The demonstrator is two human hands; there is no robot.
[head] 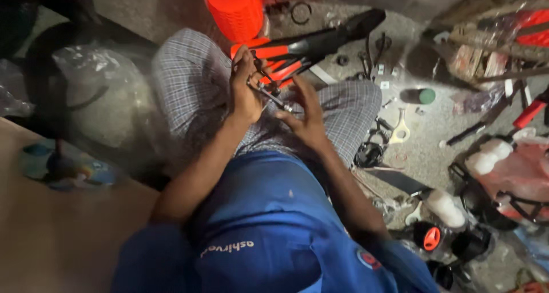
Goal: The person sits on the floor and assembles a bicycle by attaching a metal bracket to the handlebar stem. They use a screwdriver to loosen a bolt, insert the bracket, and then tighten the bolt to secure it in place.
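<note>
- Sitting on the floor with knees up in checked trousers (189, 81), working just above the lap.
- Lying just beyond the fingertips: an orange-and-black frame piece (309, 44), partly hidden behind both hands, with an orange ribbed tub (235, 8) farther out past it.
- Left hand (245, 87) curled shut around a small metal bracket assembly (264, 88), thumb and fingers clamped on its near end.
- Right hand (306, 114) half open, fingertips pinching the assembly's lower end; exact grip too blurred to tell.
- Doing this well probably means holding the left grip rigid and turning only with the right fingertips, keeping the piece over the lap so loose bits do not fall.
- Off to the right of the right fingers: a dark cylinder with a green cap (421, 96), a clear plastic bag over red parts (514, 173), a white bottle (445, 207).
- Label print too small to tell.
</note>
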